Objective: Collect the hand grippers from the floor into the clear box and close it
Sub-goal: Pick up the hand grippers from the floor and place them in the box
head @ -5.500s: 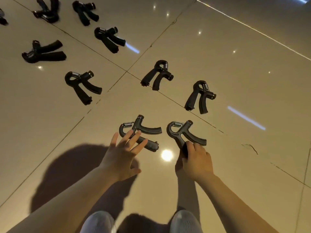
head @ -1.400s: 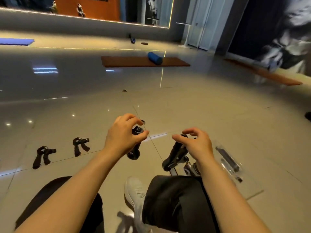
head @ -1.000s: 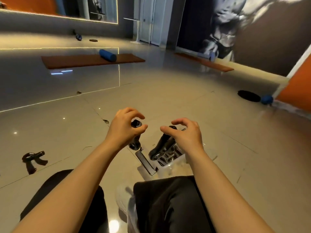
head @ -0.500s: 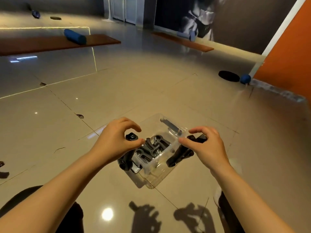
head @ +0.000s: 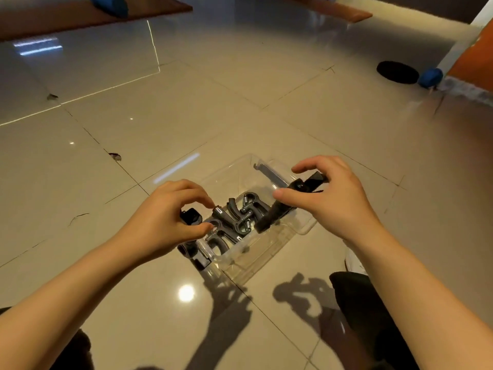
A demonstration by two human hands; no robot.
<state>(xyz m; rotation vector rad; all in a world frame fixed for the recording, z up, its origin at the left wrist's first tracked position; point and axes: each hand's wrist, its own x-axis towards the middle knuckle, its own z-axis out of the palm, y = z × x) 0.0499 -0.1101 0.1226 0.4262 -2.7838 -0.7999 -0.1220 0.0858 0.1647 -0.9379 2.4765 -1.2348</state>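
Note:
A clear plastic box (head: 269, 252) stands open on the tiled floor in front of me, with several black hand grippers (head: 240, 218) piled inside. My left hand (head: 162, 222) holds a black hand gripper (head: 190, 236) just over the box's near left corner. My right hand (head: 328, 198) pinches another black hand gripper (head: 282, 206) by its top, and its handles hang slanting over the box's right side. A dark latch strip (head: 269, 172) shows on the box's far wall. No lid can be made out.
Beige glossy tiles surround the box. A brown mat (head: 80, 14) with a blue roller (head: 109, 4) lies far left. A black disc (head: 397, 72) and a blue object (head: 430, 77) sit by the orange wall at right. My dark-trousered knee (head: 354, 295) is beside the box.
I turned from the grippers on the floor to the box, carrying one gripper in each hand. Over the last half second both hands came closer over the box.

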